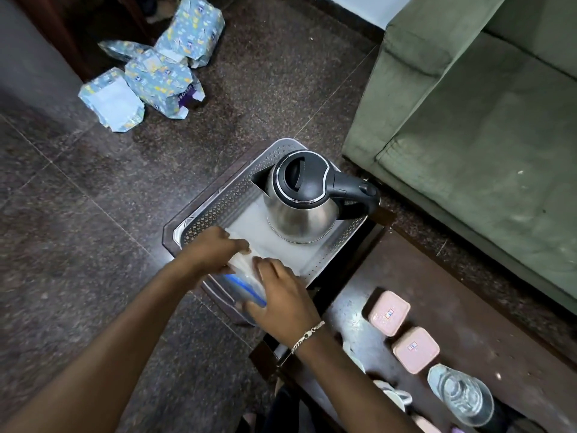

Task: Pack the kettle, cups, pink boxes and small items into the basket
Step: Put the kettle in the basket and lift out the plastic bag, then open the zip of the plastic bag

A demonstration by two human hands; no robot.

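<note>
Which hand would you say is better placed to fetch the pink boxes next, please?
Probably the right hand. The pink boxes lie on the dark table on its side, while the left hand sits further off, over the basket. Both currently hold a clear bag.

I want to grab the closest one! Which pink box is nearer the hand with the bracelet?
The upper pink box, the one closer to the basket. The other pink box sits beside the water bottle.

Single head view, looking steeply down (wide-angle, edges bowed) onto basket point(218, 195), close, near frame centre; sofa point(468, 135) right of basket, floor point(78, 214) left of it.
</note>
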